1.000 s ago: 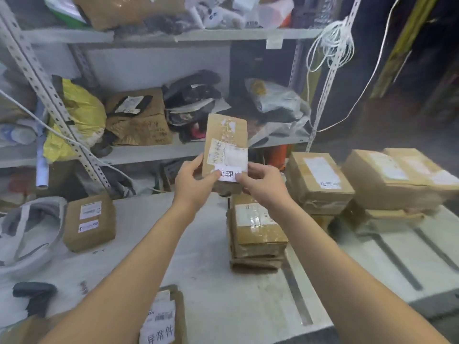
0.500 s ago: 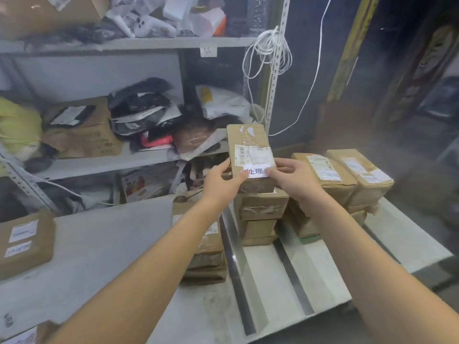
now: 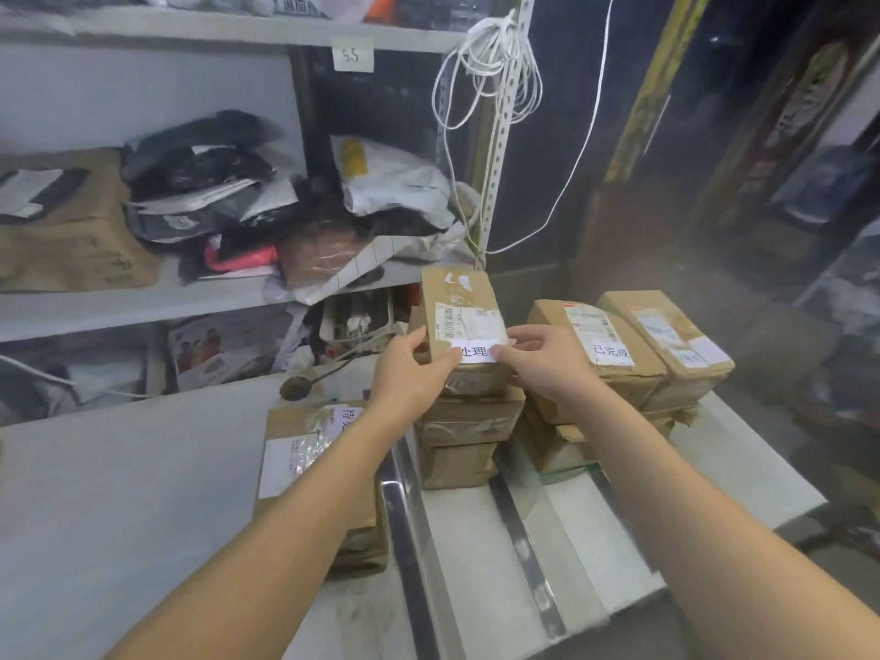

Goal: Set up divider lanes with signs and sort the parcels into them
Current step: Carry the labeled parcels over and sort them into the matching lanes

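Note:
A brown cardboard parcel [image 3: 459,307] with a white sign [image 3: 471,351] on its near end lies on top of the middle stack [image 3: 469,431]. My left hand [image 3: 412,369] grips its near left corner and my right hand [image 3: 543,357] grips its near right corner, both thumbs on the sign. Two metal divider strips [image 3: 405,526] [image 3: 526,550] run along the white table and mark out lanes. A stack with a sign [image 3: 309,450] sits in the left lane, partly behind my left arm. Signed parcels [image 3: 614,345] fill the right lane.
Metal shelving [image 3: 143,307] behind the table holds bags and parcels. A bundle of white cord [image 3: 490,54] hangs from the shelf post. The table's right edge [image 3: 781,478] drops off to a dark floor.
The view has swung right. Both hands carried the signed parcel down onto the middle stack, where it now rests.

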The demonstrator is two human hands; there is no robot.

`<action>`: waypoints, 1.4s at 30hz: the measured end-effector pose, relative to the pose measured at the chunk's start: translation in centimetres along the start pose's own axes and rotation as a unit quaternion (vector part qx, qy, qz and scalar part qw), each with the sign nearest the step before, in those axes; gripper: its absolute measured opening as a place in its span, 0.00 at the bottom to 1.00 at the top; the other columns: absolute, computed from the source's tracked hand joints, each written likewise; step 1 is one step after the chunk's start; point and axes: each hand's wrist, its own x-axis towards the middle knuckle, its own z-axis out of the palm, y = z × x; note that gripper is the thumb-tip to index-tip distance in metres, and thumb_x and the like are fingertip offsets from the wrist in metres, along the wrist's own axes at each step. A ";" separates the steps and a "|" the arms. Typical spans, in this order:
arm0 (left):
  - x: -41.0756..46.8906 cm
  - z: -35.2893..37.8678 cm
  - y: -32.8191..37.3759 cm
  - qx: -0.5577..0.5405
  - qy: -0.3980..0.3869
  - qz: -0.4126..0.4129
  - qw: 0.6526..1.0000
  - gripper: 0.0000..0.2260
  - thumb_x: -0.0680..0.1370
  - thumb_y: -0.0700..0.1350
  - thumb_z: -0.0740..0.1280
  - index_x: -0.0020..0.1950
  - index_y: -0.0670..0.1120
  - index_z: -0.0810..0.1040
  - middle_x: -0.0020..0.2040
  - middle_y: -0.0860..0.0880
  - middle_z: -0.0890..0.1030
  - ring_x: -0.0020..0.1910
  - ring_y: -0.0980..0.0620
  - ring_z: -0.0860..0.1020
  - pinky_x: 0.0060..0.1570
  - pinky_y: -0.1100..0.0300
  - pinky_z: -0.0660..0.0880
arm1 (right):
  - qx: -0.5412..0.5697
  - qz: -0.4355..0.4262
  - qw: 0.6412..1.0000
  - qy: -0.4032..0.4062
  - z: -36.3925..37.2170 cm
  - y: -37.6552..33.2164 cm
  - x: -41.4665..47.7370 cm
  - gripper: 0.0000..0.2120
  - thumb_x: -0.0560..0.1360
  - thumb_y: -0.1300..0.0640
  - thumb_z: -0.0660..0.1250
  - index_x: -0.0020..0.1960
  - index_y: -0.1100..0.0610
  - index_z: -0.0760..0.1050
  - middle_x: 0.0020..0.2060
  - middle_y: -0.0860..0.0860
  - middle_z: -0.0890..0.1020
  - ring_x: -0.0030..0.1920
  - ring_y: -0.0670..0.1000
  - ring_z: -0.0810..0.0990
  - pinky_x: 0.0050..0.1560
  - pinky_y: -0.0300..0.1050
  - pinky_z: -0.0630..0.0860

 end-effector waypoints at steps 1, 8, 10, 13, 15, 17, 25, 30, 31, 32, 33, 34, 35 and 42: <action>-0.1 0.1 -0.1 0.008 0.001 -0.003 1.000 0.25 0.71 0.60 0.69 0.68 0.58 0.75 0.62 0.58 0.80 0.57 0.54 0.79 0.57 0.49 0.79 | -0.003 0.000 1.000 -0.001 0.0 0.2 0.0 0.20 0.75 0.53 0.74 0.65 0.54 0.78 0.42 0.43 0.80 0.51 0.50 0.81 0.55 0.54 0.82; -1.8 0.5 0.5 0.063 0.011 -0.026 0.998 0.32 0.77 0.62 0.65 0.78 0.53 0.62 0.71 0.55 0.73 0.66 0.53 0.73 0.65 0.49 0.73 | -0.058 -0.056 0.997 -0.009 -1.6 0.7 -0.6 0.28 0.77 0.51 0.71 0.74 0.52 0.67 0.63 0.52 0.80 0.56 0.52 0.79 0.47 0.44 0.74; -2.9 0.3 1.0 0.084 0.023 -0.032 0.996 0.32 0.78 0.63 0.63 0.79 0.52 0.61 0.74 0.54 0.70 0.68 0.52 0.72 0.67 0.49 0.71 | -0.076 -0.085 0.993 -0.003 -2.2 0.7 -1.1 0.28 0.77 0.50 0.70 0.75 0.52 0.66 0.67 0.52 0.77 0.62 0.53 0.77 0.50 0.43 0.72; -4.9 0.0 1.7 0.094 0.059 -0.053 0.992 0.34 0.77 0.65 0.62 0.79 0.52 0.58 0.75 0.51 0.68 0.71 0.50 0.70 0.69 0.47 0.69 | -0.123 -0.145 0.982 -0.001 -2.5 0.6 -2.1 0.28 0.77 0.47 0.69 0.74 0.52 0.67 0.67 0.51 0.77 0.63 0.52 0.77 0.55 0.47 0.75; -6.4 -0.4 1.8 0.109 0.080 -0.061 0.989 0.35 0.77 0.65 0.62 0.79 0.52 0.59 0.76 0.51 0.67 0.72 0.49 0.68 0.70 0.46 0.68 | -0.143 -0.181 0.973 0.000 -2.5 0.6 -2.8 0.27 0.78 0.47 0.68 0.74 0.52 0.67 0.68 0.51 0.76 0.65 0.53 0.76 0.58 0.48 0.75; -8.4 -1.0 2.0 0.127 0.096 -0.061 0.985 0.35 0.76 0.64 0.62 0.79 0.52 0.59 0.76 0.50 0.66 0.73 0.48 0.67 0.70 0.45 0.67 | -0.167 -0.223 0.960 0.008 -2.3 0.5 -3.5 0.27 0.78 0.47 0.67 0.74 0.53 0.67 0.68 0.52 0.75 0.67 0.54 0.74 0.62 0.51 0.74; -16.5 -7.6 1.6 0.337 0.186 -0.089 0.918 0.31 0.79 0.60 0.61 0.79 0.53 0.58 0.78 0.52 0.62 0.75 0.47 0.64 0.69 0.49 0.67 | -0.195 -0.343 0.918 -0.035 1.4 -1.8 -8.1 0.24 0.77 0.50 0.67 0.71 0.55 0.71 0.65 0.55 0.77 0.67 0.57 0.72 0.62 0.52 0.72; -21.3 -14.9 1.0 0.451 0.226 -0.114 0.856 0.30 0.79 0.60 0.62 0.79 0.52 0.59 0.77 0.51 0.64 0.73 0.46 0.66 0.66 0.47 0.70 | -0.283 -0.389 0.873 -0.085 6.1 -4.9 -11.8 0.26 0.76 0.49 0.66 0.72 0.52 0.69 0.65 0.52 0.77 0.66 0.57 0.73 0.61 0.55 0.74; -22.2 -16.6 0.7 0.461 0.231 -0.126 0.848 0.31 0.79 0.60 0.62 0.79 0.53 0.59 0.77 0.51 0.64 0.74 0.47 0.65 0.66 0.47 0.70 | -0.301 -0.387 0.867 -0.093 7.2 -5.6 -12.5 0.26 0.76 0.48 0.65 0.73 0.52 0.68 0.66 0.52 0.77 0.66 0.58 0.73 0.61 0.55 0.73; -23.1 -18.2 0.3 0.469 0.233 -0.140 0.840 0.31 0.79 0.61 0.62 0.79 0.53 0.59 0.77 0.51 0.64 0.74 0.47 0.65 0.66 0.48 0.70 | -0.313 -0.386 0.862 -0.103 8.4 -6.1 -13.1 0.27 0.76 0.49 0.65 0.74 0.51 0.67 0.66 0.52 0.76 0.66 0.58 0.74 0.60 0.55 0.73; -23.9 -19.9 -0.1 0.483 0.233 -0.148 0.831 0.31 0.79 0.62 0.62 0.79 0.53 0.59 0.77 0.51 0.64 0.74 0.47 0.65 0.67 0.48 0.70 | -0.321 -0.386 0.858 -0.113 9.8 -6.5 -13.7 0.27 0.76 0.50 0.65 0.74 0.52 0.66 0.67 0.53 0.76 0.65 0.58 0.74 0.59 0.55 0.73; -24.7 -21.6 -0.5 0.499 0.230 -0.153 0.821 0.32 0.79 0.62 0.62 0.79 0.52 0.59 0.77 0.50 0.64 0.75 0.47 0.64 0.67 0.49 0.68 | -0.330 -0.386 0.853 -0.122 11.1 -6.9 -14.3 0.28 0.76 0.50 0.65 0.75 0.52 0.66 0.67 0.53 0.76 0.65 0.58 0.74 0.59 0.55 0.73; -25.4 -23.3 -1.1 0.514 0.229 -0.154 0.812 0.32 0.79 0.62 0.62 0.79 0.52 0.59 0.77 0.50 0.64 0.75 0.47 0.64 0.68 0.49 0.67 | -0.341 -0.387 0.847 -0.129 12.5 -7.2 -15.0 0.28 0.76 0.51 0.64 0.75 0.52 0.66 0.67 0.53 0.75 0.66 0.58 0.74 0.59 0.55 0.73; -30.5 -35.1 -5.8 0.576 0.216 -0.149 0.774 0.28 0.77 0.57 0.65 0.75 0.51 0.66 0.72 0.50 0.71 0.69 0.47 0.70 0.64 0.50 0.70 | -0.386 -0.375 0.828 -0.156 23.1 -9.4 -20.6 0.26 0.76 0.48 0.65 0.73 0.53 0.67 0.65 0.54 0.76 0.65 0.58 0.73 0.57 0.53 0.74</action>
